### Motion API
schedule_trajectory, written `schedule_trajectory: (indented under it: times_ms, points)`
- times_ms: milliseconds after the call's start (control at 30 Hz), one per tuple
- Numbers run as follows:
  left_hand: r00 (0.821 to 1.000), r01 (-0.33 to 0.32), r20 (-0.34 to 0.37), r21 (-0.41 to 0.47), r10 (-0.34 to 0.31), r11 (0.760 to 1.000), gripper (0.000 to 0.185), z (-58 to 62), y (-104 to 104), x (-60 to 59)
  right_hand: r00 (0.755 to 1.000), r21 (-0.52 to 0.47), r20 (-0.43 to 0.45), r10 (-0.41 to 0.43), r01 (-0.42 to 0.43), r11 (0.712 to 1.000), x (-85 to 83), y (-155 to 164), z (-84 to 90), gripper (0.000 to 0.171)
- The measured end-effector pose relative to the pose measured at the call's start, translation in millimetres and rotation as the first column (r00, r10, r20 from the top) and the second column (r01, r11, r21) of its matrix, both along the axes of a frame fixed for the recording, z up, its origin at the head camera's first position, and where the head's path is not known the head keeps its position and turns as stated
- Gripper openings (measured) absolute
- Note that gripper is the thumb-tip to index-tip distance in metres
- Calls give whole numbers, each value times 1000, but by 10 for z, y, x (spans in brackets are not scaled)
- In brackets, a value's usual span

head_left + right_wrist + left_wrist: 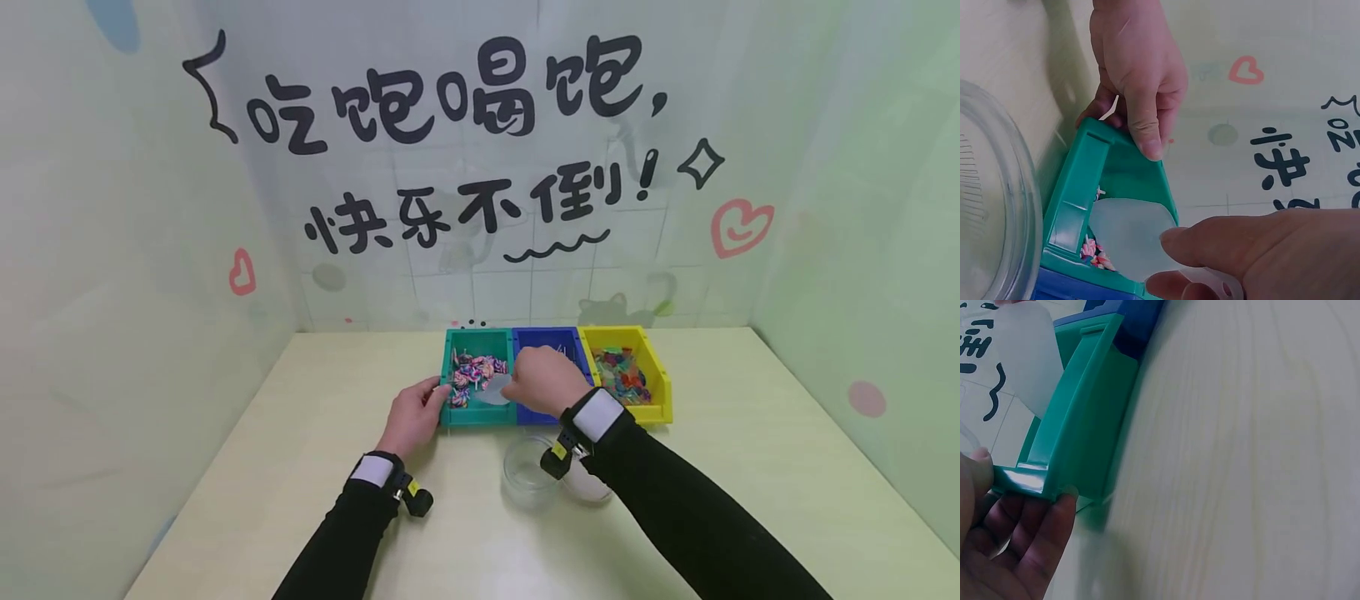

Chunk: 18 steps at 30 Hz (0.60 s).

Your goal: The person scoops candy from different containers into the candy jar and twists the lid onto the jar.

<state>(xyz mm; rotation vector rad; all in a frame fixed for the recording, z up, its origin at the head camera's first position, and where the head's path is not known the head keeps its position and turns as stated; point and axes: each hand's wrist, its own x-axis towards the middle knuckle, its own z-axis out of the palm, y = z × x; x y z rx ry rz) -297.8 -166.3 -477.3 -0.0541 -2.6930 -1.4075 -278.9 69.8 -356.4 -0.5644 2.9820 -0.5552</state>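
A green bin [477, 415] holds several small pink and blue swirled pieces [472, 370]. My left hand [431, 395] grips the bin's front left corner, thumb over the rim [1147, 134] and fingers [1035, 537] against the outer wall [1082, 437]. My right hand [517, 383] reaches over the bin and pinches a translucent white scoop [491, 390]. In the right wrist view the scoop's blade [1129, 240] lies inside the bin, just above the pieces [1094, 253], with my right hand [1169, 262] at its handle.
A blue bin [546, 338] and a yellow bin [657, 377] of bright mixed pieces [619, 375] stand in a row right of the green one. A clear round bowl [527, 473] stands in front of the bins under my right forearm. Wallpapered walls enclose the pale wooden table [750, 433].
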Motion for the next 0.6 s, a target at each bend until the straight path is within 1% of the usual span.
schedule_trajectory:
  times_ms: [100, 167, 333, 433, 600]
  points:
    - [1000, 0, 1, 4, 0, 1000, 48, -2, 3, 5, 1000, 23, 10, 4, -4, 1000, -51, -84, -28, 60]
    - [1000, 2, -5, 3, -2, 1000, 47, -12, 1, 13, 1000, 28, 24, -5, 4, 1000, -69, -137, -58, 58]
    - [1000, 2, -7, 3, -2, 1000, 47, -16, -1, 19, 999, 44, 28, -41, 40, 998, -106, -247, -159, 40]
    - [1000, 1, -4, 9, -1, 1000, 48, -11, 0, 14, 999, 54, 7, -52, 51, 997, -144, -285, -233, 30]
    - [1000, -2, 11, 17, 1, 1000, 49, -17, 3, 4, 998, 51, -31, -57, 58, 997, -189, -312, -320, 25]
